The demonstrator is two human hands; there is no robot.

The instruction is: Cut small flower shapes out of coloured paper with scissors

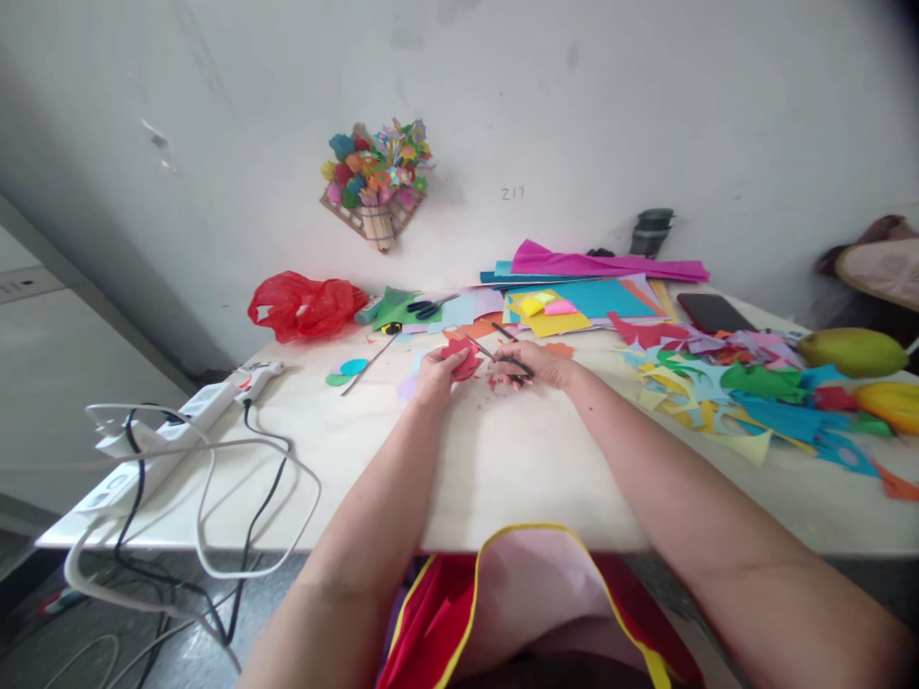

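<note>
My left hand (437,374) pinches a red paper piece (465,360) with a rounded, notched outline, above the middle of the table. My right hand (537,364) is closed around the dark handles of a pair of scissors (482,347), whose blades point left toward the red paper. Whether the blades touch the paper I cannot tell. Small red snippets (495,386) lie on the table beneath the hands. Orange and pale lilac paper pieces lie close by, partly covered by my hands.
A power strip (162,450) with loose cables lies at left, near a red plastic bag (307,304). Behind my hands are another pair of scissors (425,308) and stacked coloured sheets (589,297). Right are a phone (714,314), many paper scraps (761,392) and a yellow-green fruit (851,352).
</note>
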